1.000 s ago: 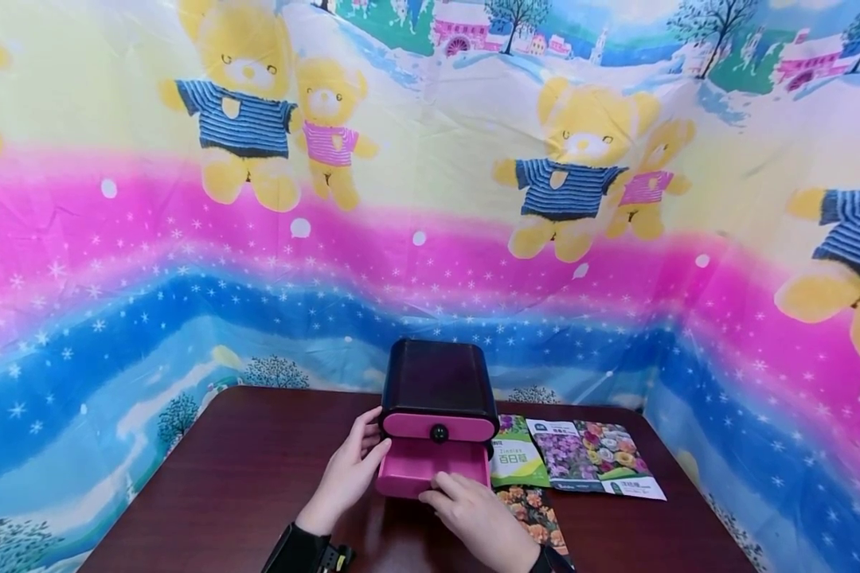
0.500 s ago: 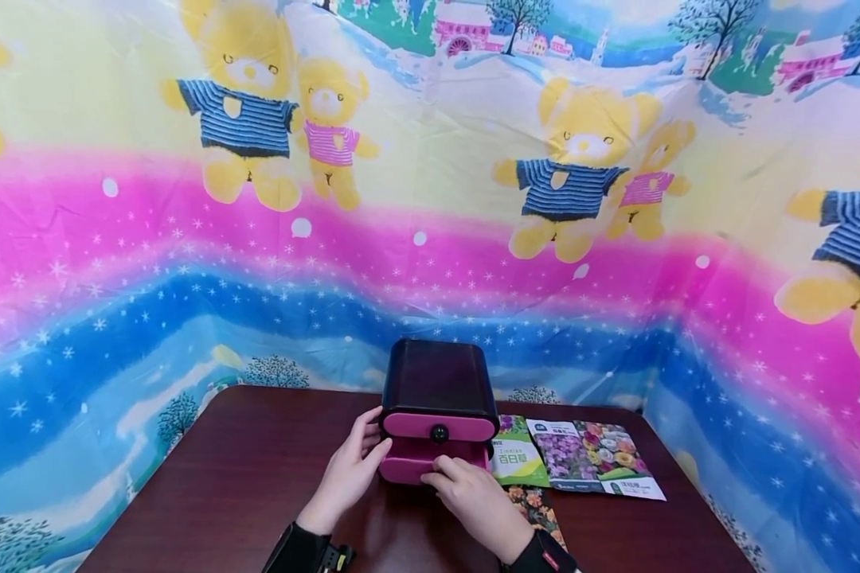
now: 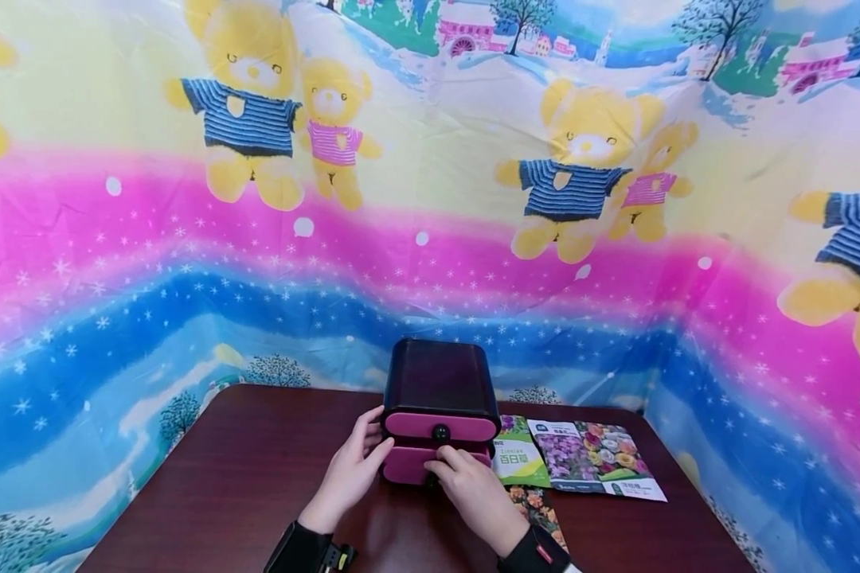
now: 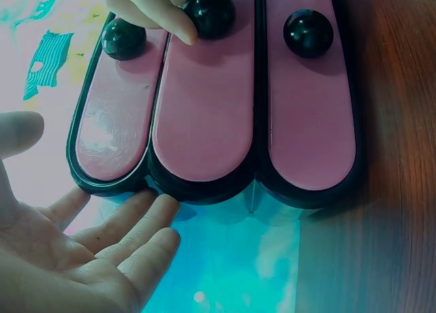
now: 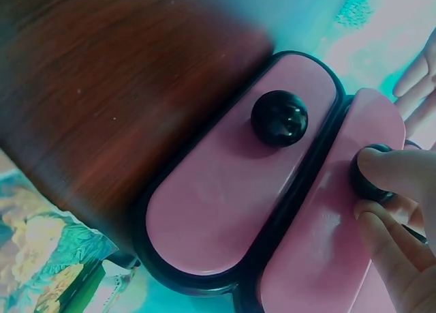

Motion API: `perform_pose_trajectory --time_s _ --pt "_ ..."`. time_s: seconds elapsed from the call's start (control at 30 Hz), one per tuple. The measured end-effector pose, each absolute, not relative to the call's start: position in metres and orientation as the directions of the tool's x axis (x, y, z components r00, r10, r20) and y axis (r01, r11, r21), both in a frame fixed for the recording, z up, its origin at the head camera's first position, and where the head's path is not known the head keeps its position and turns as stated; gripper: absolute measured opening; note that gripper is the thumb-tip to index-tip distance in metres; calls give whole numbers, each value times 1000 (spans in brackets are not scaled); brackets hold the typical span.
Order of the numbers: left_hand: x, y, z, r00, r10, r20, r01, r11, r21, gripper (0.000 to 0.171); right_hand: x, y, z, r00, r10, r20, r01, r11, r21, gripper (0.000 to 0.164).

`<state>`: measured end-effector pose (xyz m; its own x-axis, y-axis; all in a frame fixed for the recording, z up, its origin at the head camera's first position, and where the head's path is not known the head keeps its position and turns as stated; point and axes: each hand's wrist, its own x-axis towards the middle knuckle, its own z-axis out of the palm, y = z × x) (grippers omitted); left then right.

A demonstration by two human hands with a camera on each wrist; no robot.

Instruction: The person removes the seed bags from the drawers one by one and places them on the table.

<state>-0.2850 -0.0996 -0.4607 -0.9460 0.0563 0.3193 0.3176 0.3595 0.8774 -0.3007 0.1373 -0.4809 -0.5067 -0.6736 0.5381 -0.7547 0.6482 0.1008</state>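
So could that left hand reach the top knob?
Likely yes: the left hand is beside the cabinet, and the top knob looks free; the right hand pinches the knob below.

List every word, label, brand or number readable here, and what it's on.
"百日草": green packet.
Letters above it: too blurred.
Purple-flower packet, mixed-flower packet: print too small to read.
Red wristband tag: too small to read.
Orange-flower packet, pink drawer fronts: no text visible.

Left hand: fingers loosely extended, spread; thumb apart;
Right hand: thumb and fingers curled in a pinch
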Motion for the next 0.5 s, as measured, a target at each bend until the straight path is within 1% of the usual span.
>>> perform_pose_trajectory --time_s 0.23,0.5 --pt "-287 -99 -463 -944 55 324 321 360 876 53 -301 138 -483 -514 -658 551 -738 666 106 33" --pt "-287 -100 -463 -948 56 315 313 363 877 54 -302 138 -485 -532 -626 571 -730 681 67 37"
